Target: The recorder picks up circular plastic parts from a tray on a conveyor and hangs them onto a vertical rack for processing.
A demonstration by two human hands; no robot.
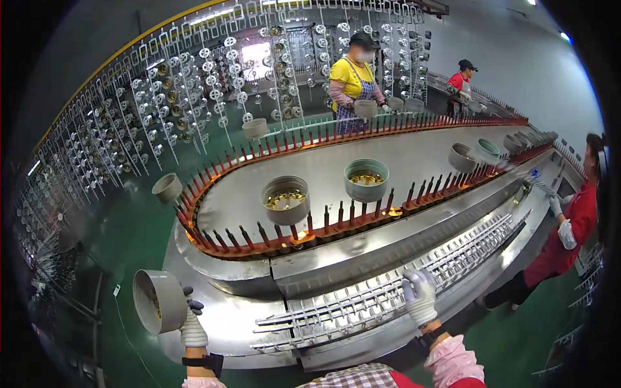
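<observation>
My left hand (193, 317), in a white glove with grey fingertips, grips the wall of a round grey tub (169, 301). The tub is tipped on its side with its mouth facing left, and a little gold shows inside it. My right hand (420, 296), gloved alike, is over a stack of silver metal racks (362, 304) with short cross-pieces. Its fingers reach forward and slightly apart, with nothing visible in them; whether they touch the racks I cannot tell. A grey tub (285, 215) and a green tub (366, 193), both with gold-coloured pieces inside, stand on the conveyor's spindles beyond my hands.
The looped conveyor (255, 253) carries upright dark-tipped spindles around a steel table (388, 143). Hanging racks of shiny round parts (213, 81) line the back. One person in yellow (352, 84) and another in red (458, 85) stand across; a third in red (576, 220) is at right.
</observation>
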